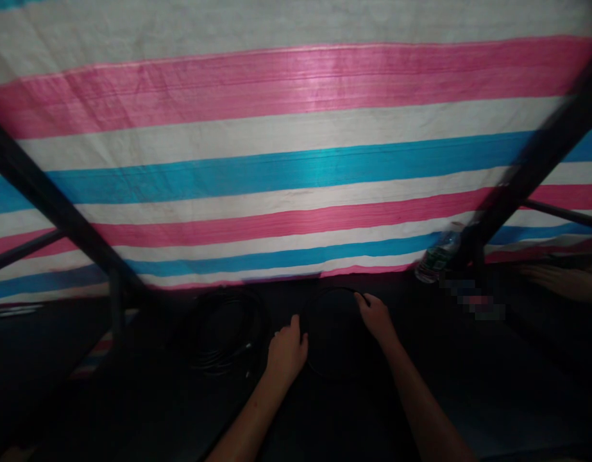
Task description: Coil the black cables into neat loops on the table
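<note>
A thin black cable (pixel 331 289) forms a round loop above the dark tabletop, between my two hands. My right hand (pixel 375 316) pinches the loop at its upper right, thumb and fingers closed. My left hand (pixel 287 350) is curled around the left side of the loop, its thumb to the right and one finger pointing up. The dim light hides much of the loop's lower part. Left of my left hand lies a larger coil of black cable (pixel 219 369), with small light-coloured ends showing near it.
A clear plastic bottle (pixel 440 255) leans by the right black frame post (pixel 531 173). Another person's hand (pixel 560 280) rests at the far right. A second slanted post (pixel 50 192) stands left. Behind hangs a striped plastic sheet (pixel 296 183). The dark tabletop (pixel 146 404) extends below.
</note>
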Motion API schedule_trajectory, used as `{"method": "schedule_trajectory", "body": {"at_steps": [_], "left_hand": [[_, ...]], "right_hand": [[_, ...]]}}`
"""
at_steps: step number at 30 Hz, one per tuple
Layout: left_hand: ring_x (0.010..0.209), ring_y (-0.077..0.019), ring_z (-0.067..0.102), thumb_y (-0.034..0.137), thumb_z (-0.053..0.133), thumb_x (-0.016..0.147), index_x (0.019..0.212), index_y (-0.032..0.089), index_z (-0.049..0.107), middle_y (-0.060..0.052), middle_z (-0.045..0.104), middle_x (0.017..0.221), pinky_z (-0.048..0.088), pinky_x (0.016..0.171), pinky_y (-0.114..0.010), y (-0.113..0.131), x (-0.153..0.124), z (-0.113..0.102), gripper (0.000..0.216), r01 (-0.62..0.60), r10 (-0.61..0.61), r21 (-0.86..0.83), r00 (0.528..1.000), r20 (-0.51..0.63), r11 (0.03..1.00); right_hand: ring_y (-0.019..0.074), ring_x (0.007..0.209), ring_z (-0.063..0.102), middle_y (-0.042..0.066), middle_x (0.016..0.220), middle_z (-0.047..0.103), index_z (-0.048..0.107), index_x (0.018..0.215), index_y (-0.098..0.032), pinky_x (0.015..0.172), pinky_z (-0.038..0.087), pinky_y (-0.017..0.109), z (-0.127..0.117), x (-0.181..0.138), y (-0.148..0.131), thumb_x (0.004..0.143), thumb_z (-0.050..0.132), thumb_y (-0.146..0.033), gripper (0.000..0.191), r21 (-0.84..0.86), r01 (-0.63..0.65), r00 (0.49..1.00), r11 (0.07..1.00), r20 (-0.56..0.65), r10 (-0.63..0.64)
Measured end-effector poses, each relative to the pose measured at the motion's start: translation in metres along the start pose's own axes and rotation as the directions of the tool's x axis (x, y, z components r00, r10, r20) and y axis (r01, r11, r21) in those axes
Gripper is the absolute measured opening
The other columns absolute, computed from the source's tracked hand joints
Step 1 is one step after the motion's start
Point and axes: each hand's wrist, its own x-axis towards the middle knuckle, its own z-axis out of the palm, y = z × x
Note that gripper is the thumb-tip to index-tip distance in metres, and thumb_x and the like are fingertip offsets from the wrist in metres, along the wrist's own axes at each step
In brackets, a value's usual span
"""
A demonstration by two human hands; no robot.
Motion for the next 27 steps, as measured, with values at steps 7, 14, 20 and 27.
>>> {"method": "schedule_trajectory", "body": {"at_steps": [7, 14, 20, 27], "left_hand": [[0.119, -0.0251, 0.058, 0.024, 0.038, 0.098, 0.142, 0.011, 0.041, -0.018, 0.058, 0.133, 0.043, 0.1, -0.033, -0.015, 0.01, 0.006, 0.046, -0.172, 0.159, -0.215, 0.984, -0.074, 0.961], [0.117, -0.0231, 0.059, 0.026, 0.04, 0.098, 0.136, 0.018, 0.052, -0.012, 0.061, 0.13, 0.044, 0.101, -0.033, -0.018, 0.009, 0.007, 0.041, -0.315, 0.307, -0.244, 0.949, -0.073, 0.917], [0.11, -0.0227, 0.062, 0.026, 0.047, 0.095, 0.136, 0.021, 0.053, -0.01, 0.065, 0.122, 0.046, 0.096, -0.034, -0.012, 0.004, 0.008, 0.041, -0.459, 0.463, -0.311, 0.884, -0.065, 0.833], [0.096, -0.023, 0.067, 0.032, 0.06, 0.088, 0.118, 0.023, 0.057, -0.005, 0.072, 0.104, 0.048, 0.08, -0.03, -0.006, 0.002, 0.004, 0.032, -0.331, 0.341, -0.458, 0.938, -0.064, 0.825]], "right_hand": [[0.025, 0.089, 0.066, 0.008, 0.094, 0.072, 0.066, 0.091, -0.02, 0.08, 0.047, 0.036, 0.001, -0.01, -0.009, 0.084, 0.057, -0.041, 0.025, 0.262, 0.124, 0.94, 0.957, 0.278, -0.198], [0.0177, 0.077, 0.062, 0.005, 0.088, 0.067, 0.068, 0.099, -0.017, 0.069, 0.05, 0.028, -0.002, -0.028, -0.032, 0.085, 0.06, -0.054, 0.041, 0.394, 0.051, 0.739, 0.918, 0.604, -0.3], [0.0064, 0.045, 0.036, -0.006, 0.061, 0.043, 0.059, 0.085, -0.016, 0.039, 0.029, 0.018, 0.009, -0.043, -0.04, 0.089, 0.05, -0.06, 0.045, 0.368, -0.129, 0.52, 0.921, 0.816, -0.254], [0.0098, 0.056, 0.045, -0.001, 0.069, 0.055, 0.066, 0.085, -0.015, 0.051, 0.036, 0.021, 0.009, -0.046, -0.052, 0.088, 0.055, -0.042, 0.029, 0.453, 0.001, 0.604, 0.891, 0.71, -0.362]]}}
